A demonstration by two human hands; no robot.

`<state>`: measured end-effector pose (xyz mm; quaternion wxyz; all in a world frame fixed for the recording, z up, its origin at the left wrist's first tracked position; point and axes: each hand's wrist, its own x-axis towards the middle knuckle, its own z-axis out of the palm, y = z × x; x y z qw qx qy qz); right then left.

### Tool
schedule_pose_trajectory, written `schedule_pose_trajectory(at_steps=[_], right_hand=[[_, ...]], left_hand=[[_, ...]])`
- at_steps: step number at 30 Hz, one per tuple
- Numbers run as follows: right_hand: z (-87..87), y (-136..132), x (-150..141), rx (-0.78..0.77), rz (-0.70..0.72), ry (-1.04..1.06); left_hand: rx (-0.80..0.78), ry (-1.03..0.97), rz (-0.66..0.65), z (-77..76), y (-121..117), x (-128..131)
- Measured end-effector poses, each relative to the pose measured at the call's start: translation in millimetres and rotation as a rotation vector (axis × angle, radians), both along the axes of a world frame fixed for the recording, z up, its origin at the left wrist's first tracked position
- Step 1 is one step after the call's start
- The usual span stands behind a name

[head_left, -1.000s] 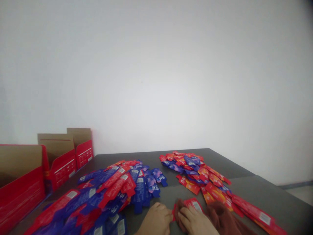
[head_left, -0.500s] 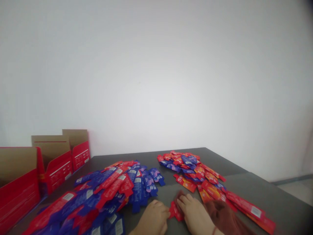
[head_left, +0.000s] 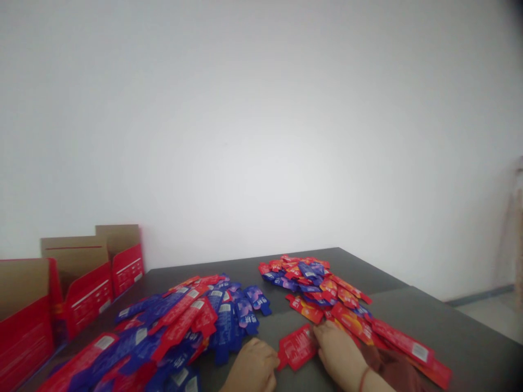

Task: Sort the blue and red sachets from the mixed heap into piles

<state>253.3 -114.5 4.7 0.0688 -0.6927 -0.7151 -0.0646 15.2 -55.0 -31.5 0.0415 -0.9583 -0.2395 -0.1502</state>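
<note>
A flat red packet (head_left: 298,347) with a narrow tab at its left end lies between my hands, low over the dark table. My right hand (head_left: 337,348) has its fingers closed on the packet's right end. At the tab, my left hand (head_left: 254,363) is curled with its fingertips pinched on the edge. Left of my hands spreads a large heap of blue and red packets (head_left: 183,321), some with barcodes facing up. Beyond and right of my right hand is another heap of orange, red and blue packets (head_left: 310,283).
Along the table's left side stand open red cartons (head_left: 87,299) with brown inner flaps. Long red packets (head_left: 404,340) trail from the right heap beside my right sleeve (head_left: 388,370). A white wall (head_left: 261,136) rises behind the dark table (head_left: 433,316).
My right hand has moved slightly right and up, and more of the red packet now shows between my hands. My left hand stays near the tab; the whole view has shifted slightly.
</note>
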Motion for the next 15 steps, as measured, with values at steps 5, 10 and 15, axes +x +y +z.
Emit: schedule_pose_trajectory(at_steps=[5, 10, 15], right_hand=[[-19.9, -3, -21, 0.009, 0.038, -0.038], [-2.0, -35, 17, -0.031, 0.200, 0.248], [22.5, -43, 100, 0.030, -0.120, 0.368]], left_hand=[[-0.045, -0.040, 0.123, 2.8, -5, -6], [-0.100, -0.114, 0.177, 9.4, -10, 9], [-0.165, -0.004, -0.022, 6.2, -5, 57]])
